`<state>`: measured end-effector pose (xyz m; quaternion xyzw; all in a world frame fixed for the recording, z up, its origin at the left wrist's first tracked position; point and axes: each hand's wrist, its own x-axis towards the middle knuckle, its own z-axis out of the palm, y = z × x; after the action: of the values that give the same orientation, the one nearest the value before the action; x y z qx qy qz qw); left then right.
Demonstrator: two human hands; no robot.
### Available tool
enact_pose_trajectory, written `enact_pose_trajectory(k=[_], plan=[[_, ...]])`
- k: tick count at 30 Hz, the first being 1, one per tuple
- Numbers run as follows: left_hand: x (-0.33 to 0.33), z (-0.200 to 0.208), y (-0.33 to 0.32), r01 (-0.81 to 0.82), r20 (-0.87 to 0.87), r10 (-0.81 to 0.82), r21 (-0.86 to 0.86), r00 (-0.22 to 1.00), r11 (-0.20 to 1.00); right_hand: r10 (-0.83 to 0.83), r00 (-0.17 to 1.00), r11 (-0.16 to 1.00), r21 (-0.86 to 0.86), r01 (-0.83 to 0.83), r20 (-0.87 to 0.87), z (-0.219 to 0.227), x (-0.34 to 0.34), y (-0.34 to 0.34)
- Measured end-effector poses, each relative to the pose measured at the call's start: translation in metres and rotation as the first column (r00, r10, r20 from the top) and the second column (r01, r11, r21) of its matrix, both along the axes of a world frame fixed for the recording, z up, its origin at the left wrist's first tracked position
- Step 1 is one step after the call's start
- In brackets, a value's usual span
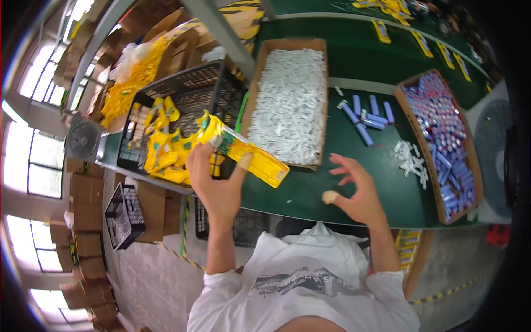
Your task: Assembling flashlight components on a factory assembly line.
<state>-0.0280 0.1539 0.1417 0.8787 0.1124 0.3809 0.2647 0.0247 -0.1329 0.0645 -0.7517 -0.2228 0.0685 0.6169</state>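
Observation:
My left hand [217,180] grips a long flat yellow plastic piece [255,161] with green and white markings, tilted over the front of the green bench. Its kind does not show clearly. Beyond that hand, a black plastic crate [188,88] holds a heap of similar yellow pieces [166,152]. To the right, my right hand [354,191] is open above the bench edge with fingers apart, a pale cover [330,197] on its thumb. Between and beyond the hands stands a cardboard tray [251,108] full of small white parts [290,105].
On the green bench [354,146], blue-wrapped cylindrical cells [362,133] and a small pile of white parts [410,160] lie right of centre. Further right stand a cardboard box [423,135] of cells and a fan [495,146]. A metal post [224,36] rises beyond the crate.

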Motion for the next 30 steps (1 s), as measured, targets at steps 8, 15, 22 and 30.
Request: enact_pose_trajectory(k=[8,15,22,30], plan=[[-0.003,-0.095,-0.122,0.169,-0.151,-0.202,-0.205,0.968,0.964,-0.105,0.939,0.97,-0.174,0.169,0.327,-0.03,-0.018,-0.011],[-0.007,-0.088,-0.141,0.373,-0.173,-0.343,0.189,0.923,0.909,-0.104,0.964,0.968,-0.197,0.155,0.247,-0.055,-0.011,-0.067],[0.031,-0.091,-0.151,0.848,-0.397,-0.8,-0.092,0.449,0.522,0.071,0.945,0.93,-0.365,0.053,0.319,-0.055,-0.018,-0.095],[0.035,-0.12,-0.15,0.841,-0.387,-0.851,-0.267,0.355,0.471,0.036,0.991,0.884,-0.466,0.03,0.133,-0.057,-0.018,-0.099]])
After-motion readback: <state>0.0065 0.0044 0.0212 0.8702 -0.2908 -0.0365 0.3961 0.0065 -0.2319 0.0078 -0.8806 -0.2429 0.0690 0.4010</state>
